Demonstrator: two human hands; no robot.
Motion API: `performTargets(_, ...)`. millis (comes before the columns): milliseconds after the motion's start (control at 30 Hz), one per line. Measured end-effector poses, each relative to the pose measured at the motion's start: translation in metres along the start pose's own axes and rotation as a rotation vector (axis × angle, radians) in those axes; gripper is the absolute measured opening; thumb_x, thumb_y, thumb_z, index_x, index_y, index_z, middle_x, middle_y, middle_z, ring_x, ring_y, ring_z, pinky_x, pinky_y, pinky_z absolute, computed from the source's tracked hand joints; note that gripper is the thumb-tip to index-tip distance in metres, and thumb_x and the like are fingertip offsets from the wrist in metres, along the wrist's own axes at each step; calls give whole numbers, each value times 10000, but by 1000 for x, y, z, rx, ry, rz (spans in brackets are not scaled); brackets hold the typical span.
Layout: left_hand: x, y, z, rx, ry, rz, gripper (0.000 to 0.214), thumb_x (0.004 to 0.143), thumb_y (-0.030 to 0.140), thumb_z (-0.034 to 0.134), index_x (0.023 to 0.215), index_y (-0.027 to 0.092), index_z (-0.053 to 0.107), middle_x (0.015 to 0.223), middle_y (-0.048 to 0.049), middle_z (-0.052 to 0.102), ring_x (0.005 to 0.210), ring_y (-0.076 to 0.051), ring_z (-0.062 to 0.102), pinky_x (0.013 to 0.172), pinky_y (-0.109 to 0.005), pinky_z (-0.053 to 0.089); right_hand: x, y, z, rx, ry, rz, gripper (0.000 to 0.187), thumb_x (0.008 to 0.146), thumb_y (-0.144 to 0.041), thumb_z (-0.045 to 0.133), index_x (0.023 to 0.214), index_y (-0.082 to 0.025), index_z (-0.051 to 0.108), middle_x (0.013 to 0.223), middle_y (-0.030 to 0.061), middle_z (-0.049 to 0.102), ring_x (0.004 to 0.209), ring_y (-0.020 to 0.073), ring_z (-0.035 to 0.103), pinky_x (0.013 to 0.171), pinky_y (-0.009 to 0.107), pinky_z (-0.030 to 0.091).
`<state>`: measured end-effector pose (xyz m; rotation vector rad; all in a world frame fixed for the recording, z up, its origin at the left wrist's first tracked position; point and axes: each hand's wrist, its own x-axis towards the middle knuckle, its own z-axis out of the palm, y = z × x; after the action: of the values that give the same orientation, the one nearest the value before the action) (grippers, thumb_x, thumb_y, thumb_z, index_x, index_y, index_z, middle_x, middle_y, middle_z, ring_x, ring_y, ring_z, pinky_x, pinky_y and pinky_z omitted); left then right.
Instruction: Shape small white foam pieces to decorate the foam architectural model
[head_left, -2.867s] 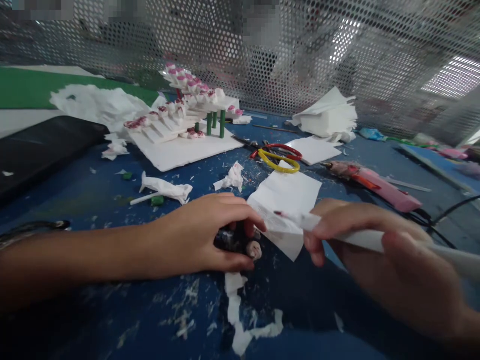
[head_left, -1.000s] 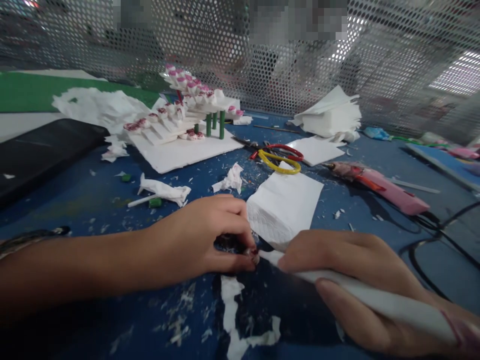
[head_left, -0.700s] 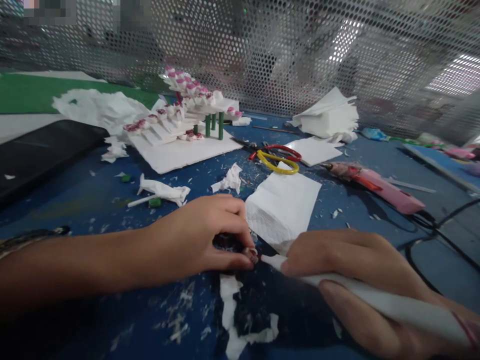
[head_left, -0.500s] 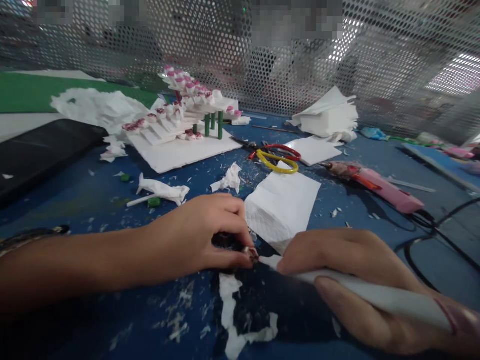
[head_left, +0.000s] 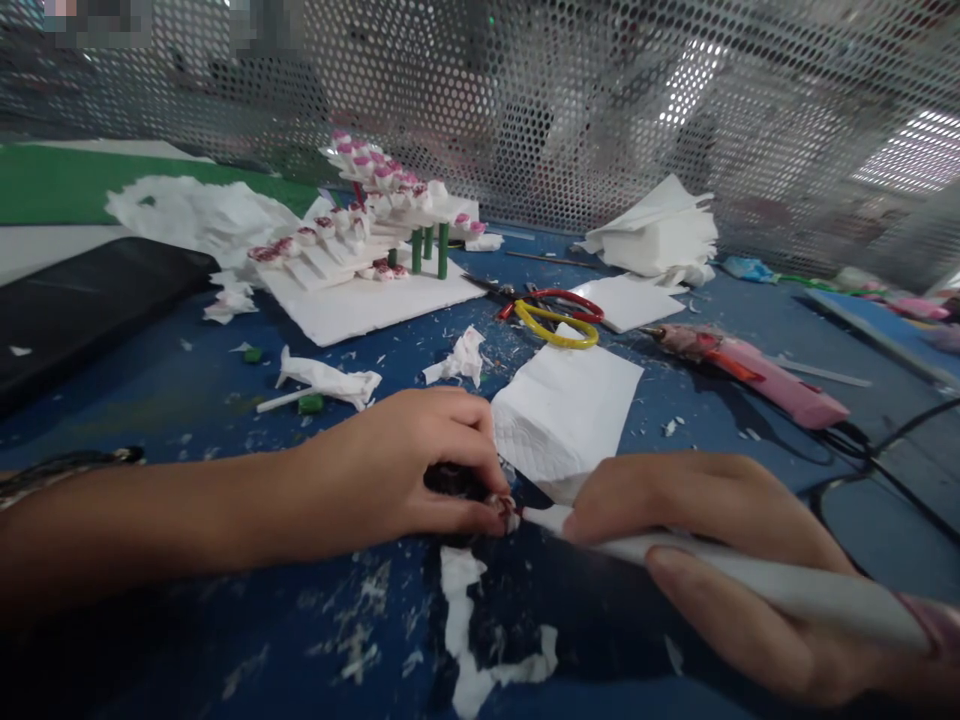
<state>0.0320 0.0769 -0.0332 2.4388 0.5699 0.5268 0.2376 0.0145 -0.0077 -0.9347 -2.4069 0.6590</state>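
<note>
Between thumb and forefinger, my left hand [head_left: 435,460] pinches a small crumpled paper piece [head_left: 504,510] with dark red marks. My right hand [head_left: 697,540] grips a thick white marker [head_left: 780,575], its reddish tip pointing left, right at the edge of the paper piece; whether they touch I cannot tell. Under my left hand lies a torn paper strip [head_left: 461,630]. Just beyond both hands is a folded white tissue [head_left: 574,410].
Behind stands a white paper model [head_left: 360,230] with pink and red tips on green posts. Scissors [head_left: 555,318], a pink glue gun [head_left: 757,375] with its cable, a stack of tissues [head_left: 652,235] and a black phone [head_left: 97,300] lie around. A perforated metal screen [head_left: 480,120] closes the back.
My right hand and the marker have shifted slightly to the right, away from my left hand. My left hand keeps its pinch on the paper piece.
</note>
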Motion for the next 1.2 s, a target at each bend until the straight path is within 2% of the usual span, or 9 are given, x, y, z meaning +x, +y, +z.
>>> performTargets(300,-1,-1,0,6,-9,9,72,707,228,612,737,181,657,731,8,563,670,-66,524,606,-138,387,-1,-1,0,22,-25,3,222,725,-108,378,878,-186,520,700,6,611,576,83,564,502,175,416)
performTargets(400,-1,-1,0,-16,-13,16,88,715,227,596,751,168,650,742,-2,567,676,-70,527,616,-143,396,-3,-1,0,16,4,8,216,720,-110,374,860,-191,517,657,-2,597,534,85,547,482,185,406)
performTargets(500,-1,-1,0,-34,-15,26,92,703,187,583,769,158,640,758,-10,572,683,-76,527,623,-150,404,-3,1,2,31,31,-5,204,724,-121,372,853,-178,520,642,-1,587,527,84,535,480,187,401)
performTargets(633,-1,-1,0,-49,-25,36,108,680,131,566,766,150,628,764,-11,572,680,-76,527,621,-151,411,1,1,6,73,-3,-31,200,725,-118,383,847,-162,535,667,-5,576,556,59,519,520,158,408)
performTargets(800,-1,-2,0,-43,-36,39,95,688,158,565,762,156,624,766,-13,569,683,-83,524,626,-161,412,3,-2,8,60,-28,27,203,745,-134,379,862,-186,537,700,-8,592,580,62,533,521,163,414)
performTargets(967,-2,0,-1,-24,-64,1,150,645,229,643,779,165,620,797,-8,568,708,-96,525,628,-167,412,4,-4,8,24,-35,44,185,747,-142,409,873,-183,538,716,-14,603,579,53,537,511,146,412)
performTargets(1100,-3,-1,-1,-34,-63,-4,89,693,196,610,774,166,632,774,-3,569,662,-72,525,592,-140,402,4,-5,7,10,-48,57,196,737,-131,404,871,-194,533,708,-19,612,567,57,549,507,147,423)
performTargets(1200,-2,-2,-2,-52,-72,16,89,717,171,580,782,170,640,757,-8,580,646,-68,530,586,-136,403,2,-4,6,22,-6,70,206,737,-127,390,868,-198,532,704,-7,625,577,74,570,517,165,441)
